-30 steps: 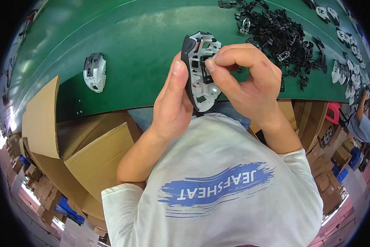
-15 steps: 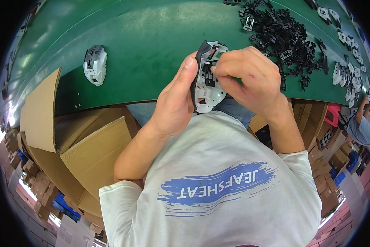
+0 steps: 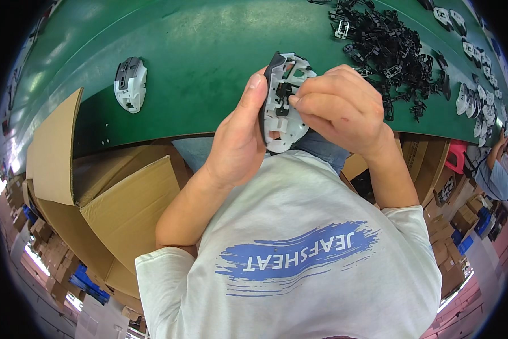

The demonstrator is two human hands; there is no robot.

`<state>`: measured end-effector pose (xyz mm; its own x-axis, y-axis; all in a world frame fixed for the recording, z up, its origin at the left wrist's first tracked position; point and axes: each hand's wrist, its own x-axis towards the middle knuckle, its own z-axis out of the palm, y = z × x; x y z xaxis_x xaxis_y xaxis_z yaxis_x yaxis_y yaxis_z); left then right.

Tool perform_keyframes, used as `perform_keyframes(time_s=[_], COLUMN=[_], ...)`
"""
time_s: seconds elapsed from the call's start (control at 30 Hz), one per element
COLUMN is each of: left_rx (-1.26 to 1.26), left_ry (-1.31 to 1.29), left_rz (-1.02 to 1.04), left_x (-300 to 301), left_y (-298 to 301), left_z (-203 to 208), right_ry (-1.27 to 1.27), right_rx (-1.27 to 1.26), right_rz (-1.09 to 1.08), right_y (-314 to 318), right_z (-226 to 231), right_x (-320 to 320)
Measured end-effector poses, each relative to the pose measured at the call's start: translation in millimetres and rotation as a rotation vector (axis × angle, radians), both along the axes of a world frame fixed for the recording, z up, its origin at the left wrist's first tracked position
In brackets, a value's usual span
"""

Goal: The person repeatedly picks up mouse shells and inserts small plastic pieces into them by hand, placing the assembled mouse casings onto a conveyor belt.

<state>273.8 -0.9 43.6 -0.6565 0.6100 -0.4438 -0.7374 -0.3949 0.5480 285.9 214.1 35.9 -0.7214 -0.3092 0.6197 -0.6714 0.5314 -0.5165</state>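
Observation:
Tilted up in front of my chest is a white and black computer mouse shell (image 3: pixel 288 125), its hollow inner side showing. My left hand (image 3: pixel 238 127) grips it along its dark edge, thumb near the top. A small black plastic part (image 3: pixel 284 96) lies inside the shell. The thumb and fingers of my right hand (image 3: pixel 344 107) are pinched on this part, and the fingertips partly cover it. Another white and dark grey mouse shell (image 3: pixel 132 86) rests on the green table (image 3: pixel 197 73) to the left, outer side up.
Black plastic parts (image 3: pixel 389 51) are heaped at the right of the table. Several white shells (image 3: pixel 480 107) lie farther right. An open cardboard box (image 3: pixel 126 206) stands below the table edge at my left. A person (image 3: pixel 494 169) is at the far right.
The black part in the shell has shifted and tilted under my right fingertips. Both hands keep their hold; the shell has turned slightly, showing more of its inside.

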Motion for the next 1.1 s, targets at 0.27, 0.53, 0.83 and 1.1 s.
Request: perform_keyframes(time_s=[0.27,0.53,0.83,1.1], left_rx=[-0.132,-0.164,-0.301,-0.445], left_ry=[0.235,0.339,0.498,0.383], left_rz=[-0.08,-0.063,-0.084,0.02], left_x=[7.8,9.3,16.4,16.7], left_y=[0.1,4.6,2.7,8.2], left_z=[3.4,14.1,5.4,-7.5], right_ry=[-0.111,-0.028,-0.622,-0.668], right_rx=[0.019,-0.034,-0.373,-0.496], right_rz=[-0.05,-0.176,-0.185,-0.159], right_y=[-3.9,-0.2,-8.2,-25.6], right_z=[7.9,7.3,11.2,5.9], right_x=[5.3,14.2,31.5,34.7])
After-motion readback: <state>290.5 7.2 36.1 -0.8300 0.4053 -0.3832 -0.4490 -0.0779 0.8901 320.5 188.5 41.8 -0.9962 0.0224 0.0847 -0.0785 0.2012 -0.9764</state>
